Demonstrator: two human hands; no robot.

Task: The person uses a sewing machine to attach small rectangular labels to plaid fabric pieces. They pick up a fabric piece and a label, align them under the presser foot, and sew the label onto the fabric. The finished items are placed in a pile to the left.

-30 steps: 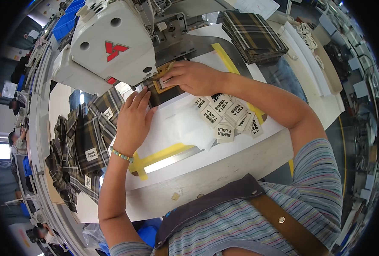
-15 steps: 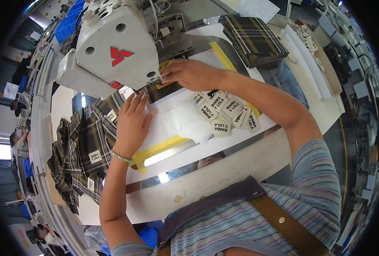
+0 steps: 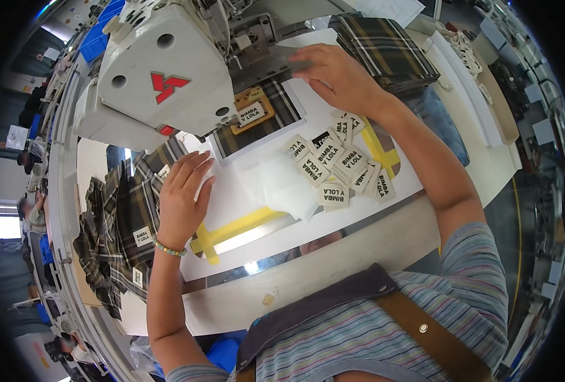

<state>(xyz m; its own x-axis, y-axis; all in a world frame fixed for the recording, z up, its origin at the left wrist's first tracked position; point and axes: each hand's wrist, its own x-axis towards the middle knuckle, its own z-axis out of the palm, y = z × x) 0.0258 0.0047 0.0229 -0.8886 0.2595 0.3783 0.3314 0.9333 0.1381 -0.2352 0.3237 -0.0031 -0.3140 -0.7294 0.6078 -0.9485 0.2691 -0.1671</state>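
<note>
My left hand [image 3: 183, 194] rests on the white sheet [image 3: 225, 191] beside the sewing machine, fingers outstretched and holding nothing. My right hand [image 3: 343, 76] hovers near the metal plate [image 3: 260, 67], its fingers extended and slightly blurred, nothing seen in them. Between the hands lies a dark plaid fabric piece [image 3: 234, 141]. On it, under the machine's edge, an amber frame [image 3: 271, 107] surrounds a cream printed label [image 3: 250, 114]. The white sewing machine head [image 3: 145, 79] hides its needle area. Loose cream labels [image 3: 349, 162] are heaped on the sheet below my right hand.
A stack of folded plaid pieces [image 3: 390, 51] sits at the far right. Crumpled plaid pieces with labels [image 3: 126, 216] hang at the left. Yellow tape [image 3: 244, 226] edges the sheet. A white tray [image 3: 460, 89] stands beyond my right arm.
My right hand has left the amber frame and moved up and to the right, uncovering the label and fabric. My left hand has shifted slightly left and down.
</note>
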